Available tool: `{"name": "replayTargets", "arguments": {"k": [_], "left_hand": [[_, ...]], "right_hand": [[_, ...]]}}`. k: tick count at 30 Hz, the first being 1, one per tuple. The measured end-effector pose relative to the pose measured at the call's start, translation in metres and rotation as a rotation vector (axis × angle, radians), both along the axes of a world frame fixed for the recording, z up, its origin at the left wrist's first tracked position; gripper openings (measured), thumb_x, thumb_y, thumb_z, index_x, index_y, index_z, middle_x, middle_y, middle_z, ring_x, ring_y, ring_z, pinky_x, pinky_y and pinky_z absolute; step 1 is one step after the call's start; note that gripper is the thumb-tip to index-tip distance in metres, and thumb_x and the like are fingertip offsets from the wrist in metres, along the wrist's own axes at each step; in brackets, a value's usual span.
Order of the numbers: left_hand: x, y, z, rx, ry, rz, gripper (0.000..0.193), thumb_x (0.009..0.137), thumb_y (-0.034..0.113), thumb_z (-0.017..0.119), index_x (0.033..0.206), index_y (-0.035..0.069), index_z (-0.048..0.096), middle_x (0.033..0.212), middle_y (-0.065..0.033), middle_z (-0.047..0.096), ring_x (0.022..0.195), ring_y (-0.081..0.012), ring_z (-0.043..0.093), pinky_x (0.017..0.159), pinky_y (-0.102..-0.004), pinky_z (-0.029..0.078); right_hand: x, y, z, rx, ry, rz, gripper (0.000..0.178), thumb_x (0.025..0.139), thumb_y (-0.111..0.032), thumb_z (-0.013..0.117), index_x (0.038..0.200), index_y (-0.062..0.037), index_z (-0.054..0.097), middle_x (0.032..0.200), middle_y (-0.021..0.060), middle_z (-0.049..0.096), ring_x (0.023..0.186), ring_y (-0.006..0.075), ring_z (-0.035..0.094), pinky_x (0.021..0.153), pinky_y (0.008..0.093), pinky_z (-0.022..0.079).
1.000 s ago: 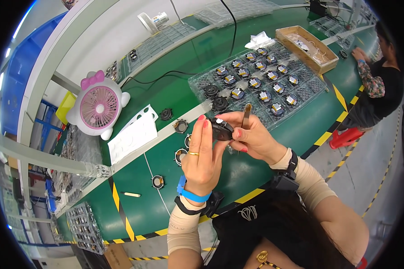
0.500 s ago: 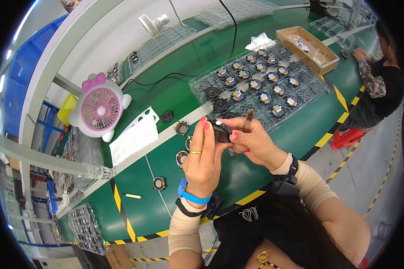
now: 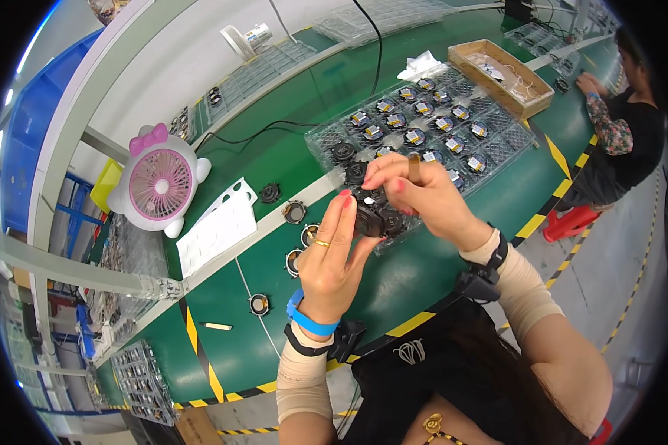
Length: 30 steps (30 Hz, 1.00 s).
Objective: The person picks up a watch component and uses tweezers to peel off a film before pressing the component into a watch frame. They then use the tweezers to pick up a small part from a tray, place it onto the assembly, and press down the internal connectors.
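My left hand (image 3: 330,259) is closed around a small black housing (image 3: 369,221), pinched upright between fingertips and thumb. Just right of it, my right hand (image 3: 430,196) hovers with its fingers curled. A thin brownish strip-like tool (image 3: 414,167) pokes up from those fingers; its exact kind is hard to make out. Under and beyond the hands lies a clear plastic tray (image 3: 506,137) carrying several round black parts with yellow-and-white labels. Darker round parts, such as a black ring-shaped part (image 3: 343,153), occupy its near-left side and are partly covered by my fingers.
Several ring-shaped parts, including a silver-edged ring (image 3: 260,304), sit left of my hand. A pink-and-white fan (image 3: 162,185) stands beside a white cut-out sheet (image 3: 215,231). At the far right are a wooden box (image 3: 538,101) and a seated co-worker (image 3: 631,133).
My right hand has lifted off the black housing and shifted slightly right, its fingers curling. My left hand keeps hold of the housing, now tilted differently. The whole view has shifted slightly.
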<state>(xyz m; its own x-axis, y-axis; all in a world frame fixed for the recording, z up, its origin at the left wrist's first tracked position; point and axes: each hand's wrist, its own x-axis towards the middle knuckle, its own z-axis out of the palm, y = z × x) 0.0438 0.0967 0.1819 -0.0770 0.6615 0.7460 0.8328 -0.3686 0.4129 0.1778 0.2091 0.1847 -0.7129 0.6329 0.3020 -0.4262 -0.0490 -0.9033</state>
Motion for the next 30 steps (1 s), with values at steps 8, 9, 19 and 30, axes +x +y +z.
{"name": "replayTargets", "arguments": {"k": [8, 9, 19, 30], "left_hand": [[0.004, -0.004, 0.004, 0.016, 0.02, -0.11, 0.078, 0.063, -0.003, 0.073, 0.128, -0.005, 0.031, 0.107, -0.0195, 0.058, 0.074, -0.022, 0.065, 0.064, -0.0259, 0.052], [0.004, -0.005, 0.006, 0.002, 0.043, -0.12, 0.081, 0.063, -0.003, 0.073, 0.13, -0.005, 0.027, 0.107, -0.0196, 0.058, 0.074, -0.0223, 0.065, 0.064, -0.0257, 0.052], [0.005, -0.007, 0.006, 0.034, 0.088, -0.117, 0.07, 0.062, 0.006, 0.075, 0.121, -0.007, 0.039, 0.1, -0.0161, 0.061, 0.074, -0.0202, 0.065, 0.058, -0.0244, 0.051], [0.007, -0.005, -0.006, 0.013, -0.091, -0.215, 0.06, 0.063, 0.002, 0.075, 0.113, -0.004, 0.043, 0.105, -0.0172, 0.06, 0.076, -0.0213, 0.066, 0.061, -0.0244, 0.052]], "right_hand": [[0.005, 0.016, 0.021, 0.335, -0.125, 0.093, 0.011, 0.077, -0.007, 0.064, 0.083, 0.0011, 0.065, 0.082, 0.0059, 0.056, 0.067, 0.0087, 0.049, 0.06, 0.0205, 0.039], [0.005, 0.017, 0.022, 0.351, -0.127, 0.117, 0.011, 0.076, -0.007, 0.065, 0.083, 0.0012, 0.065, 0.08, 0.0054, 0.056, 0.068, 0.0095, 0.05, 0.062, 0.0213, 0.04], [0.005, 0.012, 0.026, 0.356, -0.094, 0.159, 0.008, 0.07, -0.006, 0.069, 0.074, -0.0003, 0.065, 0.073, 0.0041, 0.054, 0.07, 0.0112, 0.05, 0.062, 0.0218, 0.039], [0.001, 0.016, 0.015, 0.231, -0.003, 0.232, 0.012, 0.066, -0.01, 0.072, 0.072, -0.0017, 0.065, 0.072, 0.0046, 0.052, 0.07, 0.0121, 0.047, 0.06, 0.0248, 0.036]]}}
